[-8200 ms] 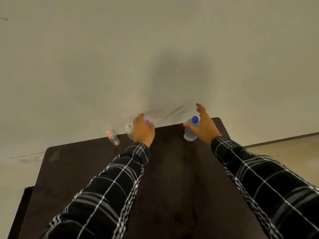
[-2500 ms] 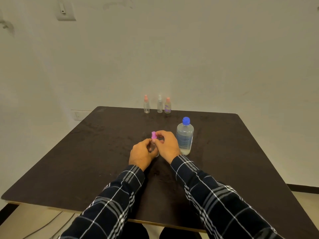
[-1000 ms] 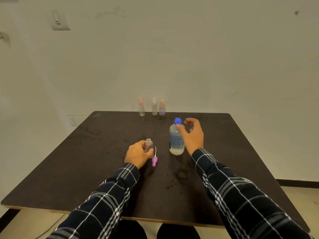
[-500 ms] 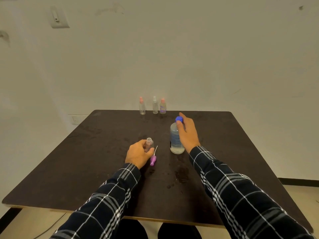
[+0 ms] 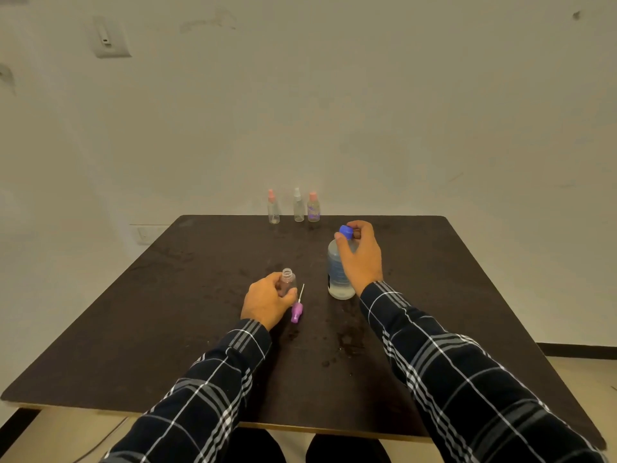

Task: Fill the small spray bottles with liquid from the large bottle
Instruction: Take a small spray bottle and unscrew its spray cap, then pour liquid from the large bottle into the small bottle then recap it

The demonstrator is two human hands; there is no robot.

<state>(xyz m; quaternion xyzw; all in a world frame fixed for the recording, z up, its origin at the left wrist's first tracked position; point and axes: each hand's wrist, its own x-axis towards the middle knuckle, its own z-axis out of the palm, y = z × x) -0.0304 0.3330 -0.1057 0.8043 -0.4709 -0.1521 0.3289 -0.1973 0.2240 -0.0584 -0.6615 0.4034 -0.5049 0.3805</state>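
Within the last half second the right hand (image 5: 360, 262) had curled its fingers round the blue cap (image 5: 346, 232) of the big bottle (image 5: 335, 279), which stood directly under that grip. The left hand (image 5: 267, 303) still gripped the open little bottle (image 5: 287, 278), with the purple spray top (image 5: 296, 312) just beside it. Uncapping seemed next; nothing had been poured.

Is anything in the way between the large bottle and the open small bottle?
The blue cap, gripped by the right hand, closes the large bottle. The purple spray head lies flat between both bottles.
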